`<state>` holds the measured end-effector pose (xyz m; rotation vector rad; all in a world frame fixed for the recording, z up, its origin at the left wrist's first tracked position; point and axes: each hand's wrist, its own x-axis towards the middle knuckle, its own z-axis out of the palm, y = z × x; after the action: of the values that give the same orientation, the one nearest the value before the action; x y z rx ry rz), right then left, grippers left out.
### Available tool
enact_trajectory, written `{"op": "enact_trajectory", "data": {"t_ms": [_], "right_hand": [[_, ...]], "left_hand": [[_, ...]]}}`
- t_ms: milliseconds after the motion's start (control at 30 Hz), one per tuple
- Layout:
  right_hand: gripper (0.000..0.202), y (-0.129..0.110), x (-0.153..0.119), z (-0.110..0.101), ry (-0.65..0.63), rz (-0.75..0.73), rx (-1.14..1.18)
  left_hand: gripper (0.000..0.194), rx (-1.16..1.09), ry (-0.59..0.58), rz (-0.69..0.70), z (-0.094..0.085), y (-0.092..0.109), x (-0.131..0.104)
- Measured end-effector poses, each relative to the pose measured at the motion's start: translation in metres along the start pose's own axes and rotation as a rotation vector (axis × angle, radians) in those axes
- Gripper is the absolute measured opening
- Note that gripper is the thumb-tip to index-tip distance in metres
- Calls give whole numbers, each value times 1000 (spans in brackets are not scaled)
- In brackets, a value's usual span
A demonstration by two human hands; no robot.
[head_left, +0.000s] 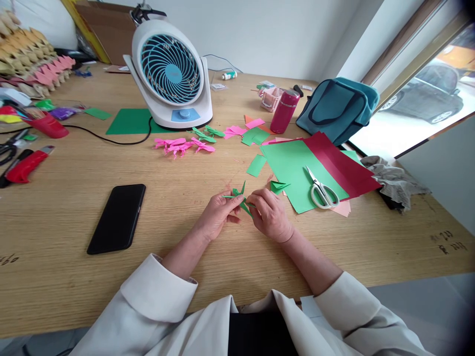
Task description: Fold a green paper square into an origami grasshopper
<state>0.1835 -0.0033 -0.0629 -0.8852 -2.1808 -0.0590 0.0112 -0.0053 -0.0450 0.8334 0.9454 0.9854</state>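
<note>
Between my hands is a small green origami figure (236,192) with several thin pointed limbs. My left hand (218,213) pinches its body between thumb and fingers. My right hand (270,213) is closed at the figure's right side, its fingertips gripping one narrow green point. Just beyond my right hand lies a folded green paper piece (279,186). A flat green paper rectangle (256,165) rests further back. Finished-looking pink folded figures (181,146) and green folded figures (206,134) lie in a cluster past my hands.
White-handled scissors (322,194) lie on green sheets (285,163) beside red sheets (339,168) at right. A black phone (118,217) is at left. Behind stand a white fan (170,74), a red flask (285,111) and a teal bag (336,109). A red utility knife (27,165) lies far left.
</note>
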Motion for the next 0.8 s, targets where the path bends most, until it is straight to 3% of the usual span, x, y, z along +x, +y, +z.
{"op": "enact_trajectory", "data": {"t_ms": [300, 800], "right_hand": [[7, -3, 1, 0, 11, 74, 122], [6, -10, 4, 3, 91, 370, 481]], "left_hand": [[36, 47, 12, 72, -2, -4, 1], [34, 36, 9, 96, -2, -4, 1]]}}
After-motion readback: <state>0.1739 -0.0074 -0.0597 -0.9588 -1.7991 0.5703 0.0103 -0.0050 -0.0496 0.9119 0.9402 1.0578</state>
